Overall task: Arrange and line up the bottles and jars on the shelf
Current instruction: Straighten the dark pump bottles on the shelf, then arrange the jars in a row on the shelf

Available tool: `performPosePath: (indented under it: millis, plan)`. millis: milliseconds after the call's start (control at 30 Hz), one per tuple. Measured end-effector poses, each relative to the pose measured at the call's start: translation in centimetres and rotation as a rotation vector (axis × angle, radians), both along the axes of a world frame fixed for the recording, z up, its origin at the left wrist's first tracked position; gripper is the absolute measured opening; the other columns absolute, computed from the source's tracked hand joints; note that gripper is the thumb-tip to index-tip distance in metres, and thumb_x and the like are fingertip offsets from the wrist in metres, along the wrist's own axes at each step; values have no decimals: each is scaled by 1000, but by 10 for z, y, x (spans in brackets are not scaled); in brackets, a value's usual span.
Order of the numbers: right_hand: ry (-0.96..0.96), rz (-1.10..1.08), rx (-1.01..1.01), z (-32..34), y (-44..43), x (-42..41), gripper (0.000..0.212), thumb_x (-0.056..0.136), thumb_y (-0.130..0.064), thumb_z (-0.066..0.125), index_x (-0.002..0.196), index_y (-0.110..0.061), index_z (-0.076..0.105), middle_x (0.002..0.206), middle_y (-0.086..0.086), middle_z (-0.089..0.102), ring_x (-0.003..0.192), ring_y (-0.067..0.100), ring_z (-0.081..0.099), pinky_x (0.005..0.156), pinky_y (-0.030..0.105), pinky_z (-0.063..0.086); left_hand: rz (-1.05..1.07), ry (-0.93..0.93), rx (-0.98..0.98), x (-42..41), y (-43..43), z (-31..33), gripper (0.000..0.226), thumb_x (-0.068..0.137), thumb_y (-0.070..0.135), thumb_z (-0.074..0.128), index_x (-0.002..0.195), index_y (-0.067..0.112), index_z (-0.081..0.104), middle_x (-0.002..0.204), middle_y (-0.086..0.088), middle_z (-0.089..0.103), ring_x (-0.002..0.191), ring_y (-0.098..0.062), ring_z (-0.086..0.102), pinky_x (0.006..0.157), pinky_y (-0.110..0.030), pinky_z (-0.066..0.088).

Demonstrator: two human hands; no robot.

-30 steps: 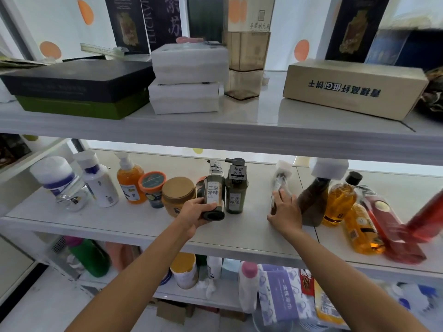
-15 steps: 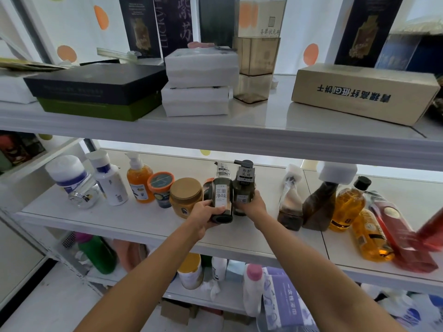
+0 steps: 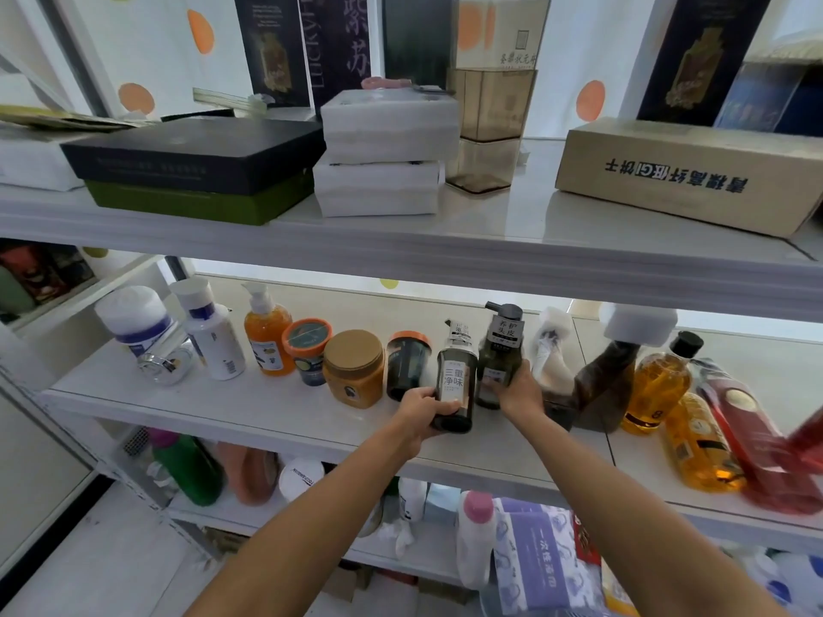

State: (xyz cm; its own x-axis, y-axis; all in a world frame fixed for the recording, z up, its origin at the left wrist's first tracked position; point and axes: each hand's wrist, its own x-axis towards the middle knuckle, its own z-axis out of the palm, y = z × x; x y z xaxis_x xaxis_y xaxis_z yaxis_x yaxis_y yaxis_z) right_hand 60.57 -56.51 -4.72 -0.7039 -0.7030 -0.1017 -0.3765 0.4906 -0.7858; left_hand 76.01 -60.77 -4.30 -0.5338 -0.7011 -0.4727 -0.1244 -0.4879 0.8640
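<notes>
On the middle shelf (image 3: 249, 407) stands a row of bottles and jars. My left hand (image 3: 418, 414) grips the base of a dark pump bottle with a white label (image 3: 456, 380). My right hand (image 3: 519, 391) holds the lower part of a second dark pump bottle (image 3: 501, 349) just right of it. To the left stand a dark jar with an orange lid (image 3: 407, 367), a tan-lidded orange jar (image 3: 354, 369), a small teal-lidded jar (image 3: 307, 349), an orange pump bottle (image 3: 267, 334) and a white bottle (image 3: 211, 334). Two wrapped brown bottles (image 3: 605, 385) and an amber bottle (image 3: 657, 389) stand at the right.
An amber bottle (image 3: 699, 447) and red bottles (image 3: 748, 438) lie on their sides at the far right. A white tub (image 3: 133, 320) and a glass jar (image 3: 167, 365) sit at the left end. The upper shelf (image 3: 490, 242) overhangs closely. More bottles fill the shelf below.
My right hand left the wrapped bottle, moved left and took hold of the second dark pump bottle. My left hand has kept its grip on the labelled bottle.
</notes>
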Motion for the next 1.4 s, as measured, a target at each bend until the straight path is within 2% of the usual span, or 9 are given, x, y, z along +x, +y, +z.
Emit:
performPosePath:
  millis: [200,300,533,733,867,933,1033,1167,1400]
  plan:
    - [-280,-43,-52,0,4,3,44,77,-4,71,118,-1,55,116,18,64,108,32,60,91,38,49,-5,-108,-51,-16,-6,-16,42,88,0,60,129,-2,52,124,-19,61,112,-29,59,98,-40,48]
    - [-391,-68,-30,-11,9,14,46,76,3,70,120,4,57,120,22,63,112,33,59,98,41,48,-17,-129,-89,-21,-7,-18,42,88,2,60,129,-1,51,125,-18,61,107,-25,59,89,-32,49]
    - [-294,-260,64,-17,15,54,65,76,-12,72,131,1,40,134,20,44,119,37,50,101,41,45,-156,-797,-661,-26,-1,-21,50,90,40,57,125,4,51,135,-16,30,119,-32,42,102,-39,38]
    - [-167,-194,87,1,16,82,74,79,-15,71,138,2,29,141,20,35,128,36,42,105,41,41,28,-732,-761,9,18,-23,36,98,34,40,108,5,58,119,-15,49,109,-29,50,90,-37,42]
    - [-70,-108,-54,11,15,110,63,81,-11,69,133,-5,35,137,15,38,129,29,38,103,38,39,215,-672,-1085,58,14,-7,9,94,19,52,100,13,55,107,-8,54,91,-22,58,74,-29,50]
    - [-53,-28,-140,11,12,125,57,81,-9,68,130,-6,39,132,13,42,124,27,42,102,35,41,235,-769,-1247,82,-3,1,30,87,18,60,115,14,50,121,-12,49,101,-25,54,76,-31,51]
    - [-66,98,-159,5,7,143,54,83,-9,66,130,-9,40,132,9,42,122,23,44,99,30,40,71,-1035,-1294,104,-35,12,75,80,24,67,142,17,25,147,-17,24,132,-34,31,101,-40,43]
    - [-19,131,-109,2,-18,150,63,84,-9,66,139,-10,35,141,9,38,132,23,36,110,31,31,-292,-1097,-1302,113,-79,27,103,80,31,71,150,27,-3,159,-4,-9,147,-31,-8,119,-43,7]
    - [0,-45,-36,1,-67,143,64,82,-10,67,138,-6,37,137,14,44,126,28,43,107,35,35,-745,-1063,-1293,92,-130,53,110,73,29,78,150,29,0,160,-5,7,147,-29,-1,118,-46,-3]
